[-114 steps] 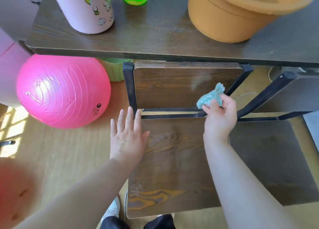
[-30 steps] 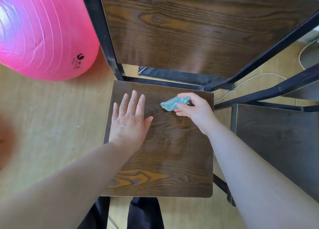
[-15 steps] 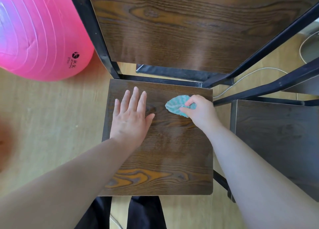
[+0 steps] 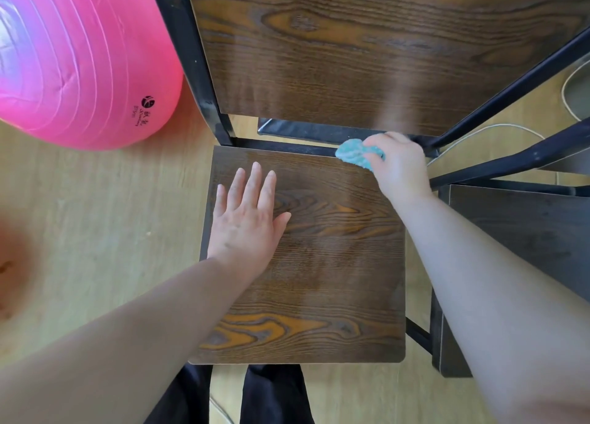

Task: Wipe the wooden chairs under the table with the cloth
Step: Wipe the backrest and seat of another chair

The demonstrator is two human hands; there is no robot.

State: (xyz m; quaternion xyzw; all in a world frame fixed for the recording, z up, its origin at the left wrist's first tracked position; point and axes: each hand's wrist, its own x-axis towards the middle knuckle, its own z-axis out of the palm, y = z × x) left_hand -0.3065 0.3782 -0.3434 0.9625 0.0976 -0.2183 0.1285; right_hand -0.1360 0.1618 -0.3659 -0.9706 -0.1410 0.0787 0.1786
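Note:
A dark wooden chair seat [image 4: 325, 264] with a black metal frame fills the middle of the view, its wooden backrest [image 4: 367, 49] above it. My left hand [image 4: 245, 222] lies flat on the left part of the seat, fingers apart, holding nothing. My right hand [image 4: 399, 168] grips a crumpled teal cloth [image 4: 354, 153] and presses it on the seat's far right corner, by the rear frame bar. A second dark chair seat [image 4: 526, 238] stands to the right, partly hidden by my right forearm.
A large pink exercise ball [image 4: 76, 59] rests on the light wooden floor [image 4: 95, 216] at the upper left, close to the chair's frame post. A thin cable [image 4: 488, 129] lies on the floor at the upper right. My dark trouser legs [image 4: 274, 391] show below the seat.
My right hand has slid the cloth from the seat's middle back edge to its far right corner. My left hand has stayed flat on the seat. The view has tilted down from the table.

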